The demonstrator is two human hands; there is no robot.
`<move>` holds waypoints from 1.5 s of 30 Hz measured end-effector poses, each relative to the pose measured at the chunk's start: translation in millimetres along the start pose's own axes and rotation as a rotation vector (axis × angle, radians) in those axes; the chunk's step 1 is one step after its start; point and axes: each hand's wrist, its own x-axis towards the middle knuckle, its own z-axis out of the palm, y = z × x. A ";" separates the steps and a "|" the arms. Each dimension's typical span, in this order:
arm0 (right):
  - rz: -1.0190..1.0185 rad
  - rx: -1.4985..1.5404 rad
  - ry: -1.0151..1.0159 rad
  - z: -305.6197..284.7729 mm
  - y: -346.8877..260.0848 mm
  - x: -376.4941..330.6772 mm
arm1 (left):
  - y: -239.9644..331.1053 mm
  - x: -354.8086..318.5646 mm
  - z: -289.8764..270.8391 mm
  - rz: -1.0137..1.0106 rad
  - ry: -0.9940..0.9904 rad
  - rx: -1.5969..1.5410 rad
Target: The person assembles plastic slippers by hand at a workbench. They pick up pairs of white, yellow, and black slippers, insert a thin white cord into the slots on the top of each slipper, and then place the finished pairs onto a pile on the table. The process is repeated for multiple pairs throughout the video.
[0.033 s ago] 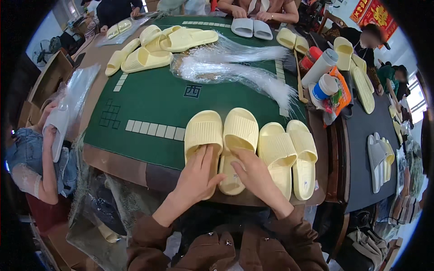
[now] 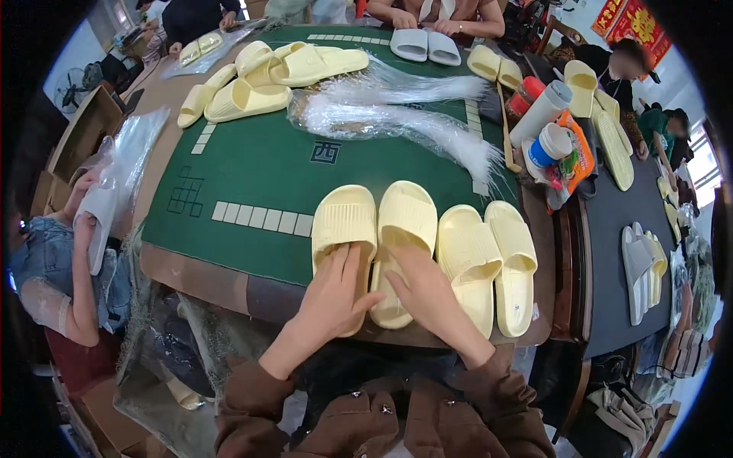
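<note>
Left hand [image 2: 328, 294] apparently in away-pointing slipper [image 2: 343, 217]

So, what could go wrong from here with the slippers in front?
The left hand and right hand reach into one yellow pair lying close to the near edge of the table; a backward tug might pull it off.

A second yellow pair lies just right of it, so a sideways bump could shift it, or the look-alike pairs might get mixed.

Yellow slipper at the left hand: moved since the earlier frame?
No: the yellow slipper at the left hand still sits by the right end of the near white tile row on the green mat.
</note>
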 end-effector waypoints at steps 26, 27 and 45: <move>-0.002 -0.247 0.075 -9.8 -12.5 2.1 | -24.9 44.9 41.0 -0.189 -0.134 0.052; 0.021 -0.228 0.047 -19.1 -16.7 3.8 | -25.1 44.1 41.5 -0.184 -0.131 0.076; -0.140 0.101 -0.449 20.9 51.9 163.6 | -25.0 51.4 15.6 -0.086 -0.358 0.054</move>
